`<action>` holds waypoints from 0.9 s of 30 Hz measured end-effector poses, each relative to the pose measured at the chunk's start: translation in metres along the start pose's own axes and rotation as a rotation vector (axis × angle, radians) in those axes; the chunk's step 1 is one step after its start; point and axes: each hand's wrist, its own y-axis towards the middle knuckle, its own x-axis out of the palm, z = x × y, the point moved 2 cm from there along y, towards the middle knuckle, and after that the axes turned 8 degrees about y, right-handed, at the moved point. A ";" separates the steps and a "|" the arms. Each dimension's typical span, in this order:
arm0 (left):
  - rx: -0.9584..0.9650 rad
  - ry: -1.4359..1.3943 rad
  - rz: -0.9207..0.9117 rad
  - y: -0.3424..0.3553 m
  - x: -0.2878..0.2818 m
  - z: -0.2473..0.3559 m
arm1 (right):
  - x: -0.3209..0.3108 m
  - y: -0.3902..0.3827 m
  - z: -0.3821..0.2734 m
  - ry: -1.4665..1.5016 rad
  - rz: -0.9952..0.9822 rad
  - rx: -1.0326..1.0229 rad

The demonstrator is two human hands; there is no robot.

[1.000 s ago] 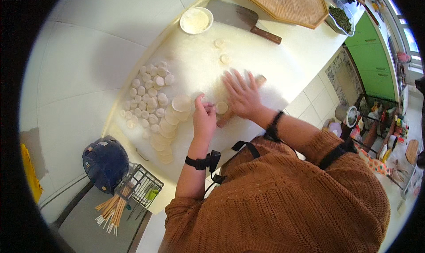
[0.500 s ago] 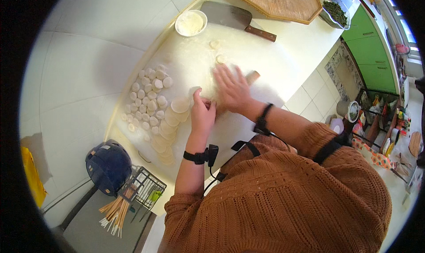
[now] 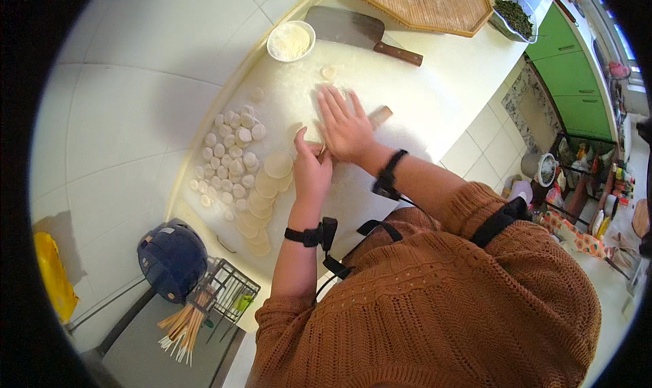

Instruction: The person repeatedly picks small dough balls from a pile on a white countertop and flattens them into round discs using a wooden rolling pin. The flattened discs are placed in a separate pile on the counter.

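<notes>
On the floured board, my right hand (image 3: 345,128) lies flat, fingers stretched, over a small wooden rolling pin whose end (image 3: 382,117) sticks out to its right. My left hand (image 3: 312,164) is close beside it, thumb and fingers pinched at the edge of a dough wrapper (image 3: 294,129); most of that wrapper is hidden. Left of this hand, thin round wrappers (image 3: 261,199) overlap in a curved row. Further left lies a cluster of small flattened dough pieces (image 3: 231,153). A single dough disc (image 3: 329,72) rests beyond my right fingertips.
A white bowl of flour (image 3: 291,41) and a cleaver (image 3: 346,28) lie at the far side. Behind them are a woven wooden tray (image 3: 421,4) and a container of chopped greens (image 3: 514,18). A wire rack with chopsticks (image 3: 182,325) and a dark blue helmet-like object (image 3: 172,259) are at lower left.
My right hand has slid slightly forward and left, covering the dough disc formerly at its fingertips. My left hand stays beside it, still pinching. The view has shifted a little.
</notes>
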 end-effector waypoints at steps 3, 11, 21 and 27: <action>0.029 0.045 -0.051 0.031 -0.003 0.000 | 0.013 0.027 0.002 0.039 0.050 0.036; -0.338 -0.337 0.015 -0.004 0.002 -0.034 | -0.032 -0.076 0.000 -0.153 -0.340 0.172; -0.016 0.037 -0.064 0.040 -0.012 -0.021 | -0.016 -0.022 0.002 0.000 -0.094 0.139; -0.182 -0.140 -0.015 0.002 -0.002 -0.022 | -0.024 -0.069 0.009 -0.059 -0.264 0.107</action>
